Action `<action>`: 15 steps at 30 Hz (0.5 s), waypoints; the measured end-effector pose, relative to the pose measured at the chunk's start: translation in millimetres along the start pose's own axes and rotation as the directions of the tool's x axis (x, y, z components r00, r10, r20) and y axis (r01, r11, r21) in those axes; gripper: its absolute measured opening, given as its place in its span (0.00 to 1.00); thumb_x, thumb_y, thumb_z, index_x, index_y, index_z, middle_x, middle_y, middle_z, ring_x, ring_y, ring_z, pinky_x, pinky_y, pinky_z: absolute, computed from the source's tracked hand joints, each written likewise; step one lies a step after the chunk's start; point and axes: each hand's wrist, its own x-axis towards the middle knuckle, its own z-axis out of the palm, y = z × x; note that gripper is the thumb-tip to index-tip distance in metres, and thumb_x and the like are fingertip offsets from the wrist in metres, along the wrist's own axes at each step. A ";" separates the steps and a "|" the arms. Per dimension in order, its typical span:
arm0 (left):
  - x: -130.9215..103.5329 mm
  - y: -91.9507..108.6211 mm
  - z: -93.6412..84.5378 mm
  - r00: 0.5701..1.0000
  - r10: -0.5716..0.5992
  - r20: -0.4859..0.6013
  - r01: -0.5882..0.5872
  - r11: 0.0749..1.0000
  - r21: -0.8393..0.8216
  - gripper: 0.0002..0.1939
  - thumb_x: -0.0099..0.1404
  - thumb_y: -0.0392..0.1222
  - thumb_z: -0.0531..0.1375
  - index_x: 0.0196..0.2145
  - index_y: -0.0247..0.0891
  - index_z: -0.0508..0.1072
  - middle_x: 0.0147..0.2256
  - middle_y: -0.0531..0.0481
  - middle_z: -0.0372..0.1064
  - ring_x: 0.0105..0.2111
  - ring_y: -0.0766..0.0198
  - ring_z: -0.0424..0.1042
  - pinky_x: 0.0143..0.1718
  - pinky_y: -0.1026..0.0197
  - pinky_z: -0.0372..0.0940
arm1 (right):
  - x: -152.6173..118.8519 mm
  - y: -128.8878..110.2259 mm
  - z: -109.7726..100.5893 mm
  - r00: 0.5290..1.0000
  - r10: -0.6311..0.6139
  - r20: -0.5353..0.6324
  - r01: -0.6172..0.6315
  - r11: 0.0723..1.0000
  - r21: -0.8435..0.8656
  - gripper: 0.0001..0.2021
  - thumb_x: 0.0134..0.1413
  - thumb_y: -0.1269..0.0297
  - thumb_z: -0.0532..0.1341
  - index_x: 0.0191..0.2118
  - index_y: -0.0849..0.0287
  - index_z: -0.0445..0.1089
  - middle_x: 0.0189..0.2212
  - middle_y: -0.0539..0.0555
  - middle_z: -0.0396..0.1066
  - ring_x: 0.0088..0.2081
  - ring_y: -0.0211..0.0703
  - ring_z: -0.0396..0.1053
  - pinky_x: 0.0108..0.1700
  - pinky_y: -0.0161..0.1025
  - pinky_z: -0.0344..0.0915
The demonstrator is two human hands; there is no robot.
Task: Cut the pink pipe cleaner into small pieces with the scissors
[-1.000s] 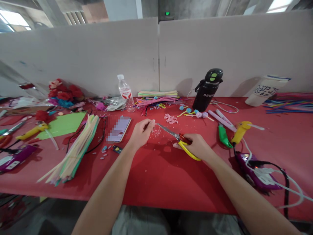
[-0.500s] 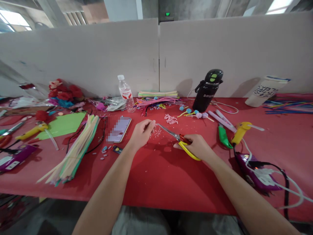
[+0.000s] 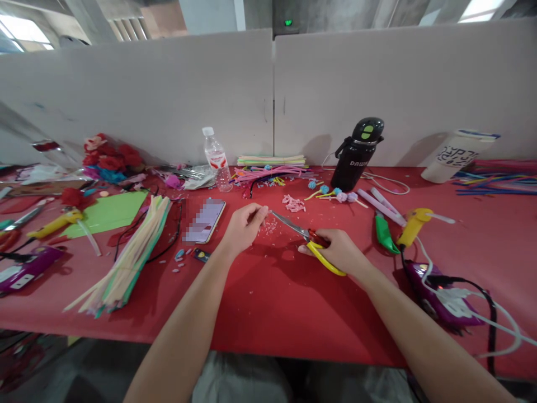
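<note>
My right hand (image 3: 335,252) grips a pair of scissors (image 3: 322,258) with yellow and red handles. Their blades look nearly closed and point left, the tips close by my left fingertips. Thumb and forefinger of my left hand (image 3: 245,226) are pinched together; whatever is between them is too small to make out. Tiny pale clippings (image 3: 272,226) are scattered on the red table just below the blade tips. A small heap of short pink pieces (image 3: 293,203) lies beyond the blades.
A phone (image 3: 205,221) and a bundle of pale pipe cleaners (image 3: 130,252) lie to the left. Behind stand a plastic bottle (image 3: 217,161) and a black flask (image 3: 357,154). On the right are a yellow glue gun (image 3: 414,226), a purple power strip (image 3: 436,296) and cables.
Hardly anything differs. My left fingertips have shifted very slightly right, toward the scissor tips, and the scissors keep nearly the same position.
</note>
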 end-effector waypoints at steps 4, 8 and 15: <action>-0.2 0.4 -0.2 1.000 -0.008 0.006 0.008 1.000 0.002 0.20 0.65 0.55 0.50 0.26 0.36 0.66 0.22 0.54 0.61 0.20 0.71 0.60 0.22 0.67 0.55 | 0.3 1.5 0.5 1.000 -0.006 0.009 0.006 1.000 -0.002 0.26 0.39 0.41 0.63 0.20 0.58 0.52 0.19 0.45 0.47 0.23 0.33 0.45 0.22 0.33 0.44; 0.4 -0.2 -0.3 1.000 -0.004 -0.002 0.004 1.000 0.002 0.20 0.65 0.55 0.50 0.26 0.36 0.66 0.22 0.54 0.62 0.21 0.70 0.61 0.23 0.67 0.56 | 0.3 3.7 1.7 1.000 0.002 0.003 -0.002 1.000 0.010 0.26 0.39 0.41 0.64 0.20 0.58 0.52 0.19 0.45 0.46 0.23 0.33 0.45 0.22 0.32 0.43; 0.8 -1.8 -0.9 1.000 0.013 0.000 -0.013 1.000 0.015 0.20 0.65 0.54 0.50 0.25 0.36 0.66 0.22 0.53 0.62 0.22 0.70 0.61 0.24 0.67 0.56 | 0.7 3.3 2.3 1.000 -0.006 0.004 0.006 1.000 0.005 0.27 0.38 0.39 0.63 0.20 0.59 0.54 0.19 0.45 0.47 0.23 0.32 0.45 0.21 0.32 0.43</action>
